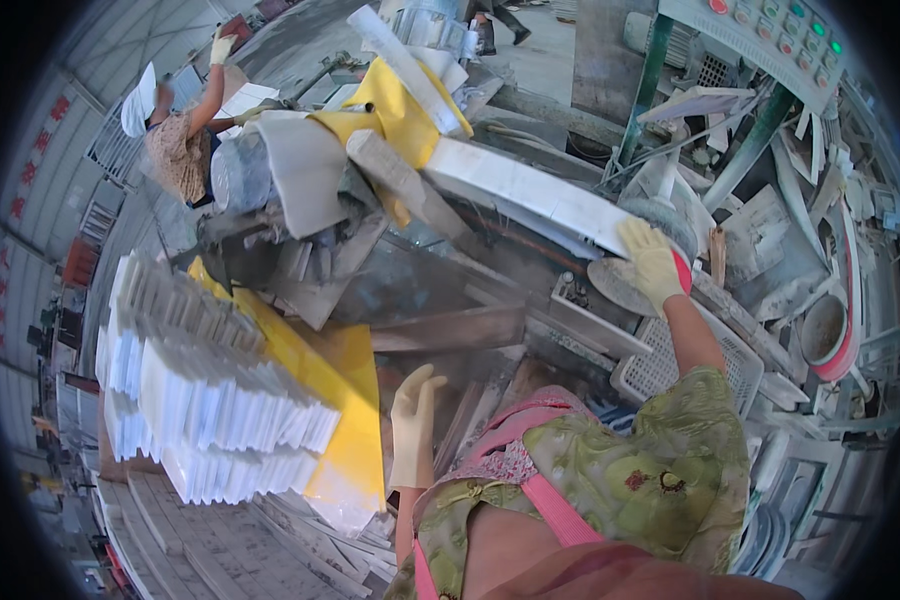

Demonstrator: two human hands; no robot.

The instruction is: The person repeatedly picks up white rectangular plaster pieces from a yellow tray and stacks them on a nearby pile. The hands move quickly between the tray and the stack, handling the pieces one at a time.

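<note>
Green shirt (660, 460); white slab (530, 187) running beneath flattened right hand (652, 262); left hand (410, 418) apart, empty, half-curled.

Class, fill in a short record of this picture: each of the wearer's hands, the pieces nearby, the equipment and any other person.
Right hand: gloved, touching the end of a long white strip; whether it grips is unclear
Left hand: gloved, fingers slightly bent, nothing visibly held
Pieces: stack of white slabs at the left, yellow sheet beside it
Equipment: control panel with coloured buttons, upper right
Other person: co-worker at upper left, white head covering, one gloved hand raised
</note>
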